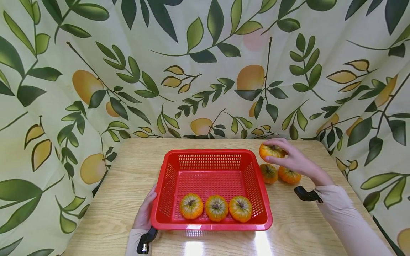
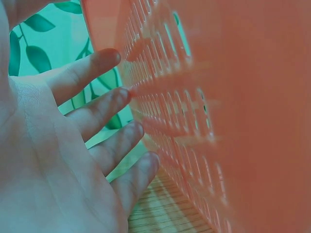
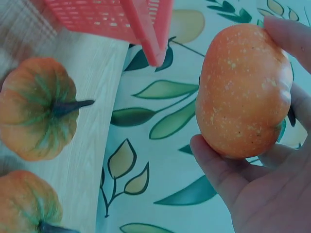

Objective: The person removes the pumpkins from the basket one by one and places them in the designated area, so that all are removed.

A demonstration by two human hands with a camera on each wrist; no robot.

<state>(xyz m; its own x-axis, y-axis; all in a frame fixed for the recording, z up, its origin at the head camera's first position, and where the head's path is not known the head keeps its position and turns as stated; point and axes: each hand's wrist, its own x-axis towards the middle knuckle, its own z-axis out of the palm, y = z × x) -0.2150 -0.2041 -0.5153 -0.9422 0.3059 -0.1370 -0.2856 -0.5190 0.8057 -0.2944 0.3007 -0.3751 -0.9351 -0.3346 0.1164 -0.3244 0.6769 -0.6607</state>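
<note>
My right hand [image 1: 283, 154] grips a small orange pumpkin [image 1: 268, 152] beyond the basket's right side; the right wrist view shows this pumpkin [image 3: 245, 92] between thumb and fingers. Below it on the table sit two more pumpkins, a greenish-orange one [image 1: 268, 173] by the basket and an orange one [image 1: 289, 175] to its right. A red plastic basket [image 1: 211, 227] with slotted walls stands mid-table. Three pumpkins line its near side: left [image 1: 191, 206], middle [image 1: 216, 208], right [image 1: 240, 209]. My left hand [image 1: 145, 209] rests on the basket's left wall, its fingertips [image 2: 124, 94] touching the slots.
The wooden table [image 1: 128, 177] reaches back to a leaf-and-fruit patterned cloth [image 1: 205, 81], which also hangs on both sides. Black straps with camera mounts sit on the left wrist [image 1: 147, 240] and the right wrist [image 1: 307, 194].
</note>
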